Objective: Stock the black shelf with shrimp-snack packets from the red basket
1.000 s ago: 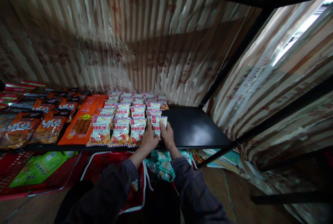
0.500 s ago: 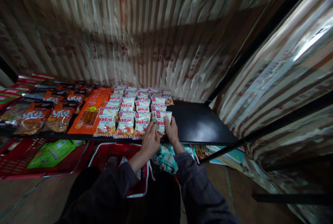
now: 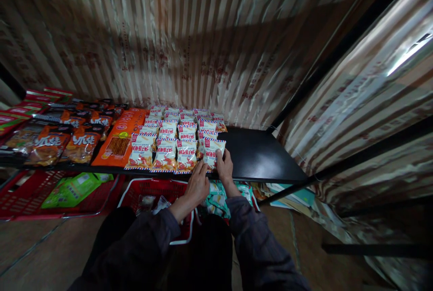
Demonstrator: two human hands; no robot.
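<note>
A white-and-orange snack bag (image 3: 211, 152) with a striped top edge stands at the right end of the front row of like bags. My right hand (image 3: 225, 169) grips its right side, thumb on the front face. My left hand (image 3: 197, 186) is closed at the bag's lower left edge, fingertips against it; part of its grip is hidden. To the left in the same row are several matching snack bags, the nearest one (image 3: 186, 155) beside my left fingertips. More such bags (image 3: 167, 128) stand in rows behind.
Orange packs (image 3: 117, 142) and dark snack bags (image 3: 50, 144) fill the left of the black shelf (image 3: 267, 155). Under its edge sit a red basket (image 3: 135, 185), a basket holding a green bag (image 3: 74, 189), and teal packets (image 3: 216, 200). A black post (image 3: 301, 88) slants at right.
The shelf and its bags appear slightly higher in view. My right thumb has shifted lower towards the bag's right edge, and my left fingertips sit lower along its left edge.
</note>
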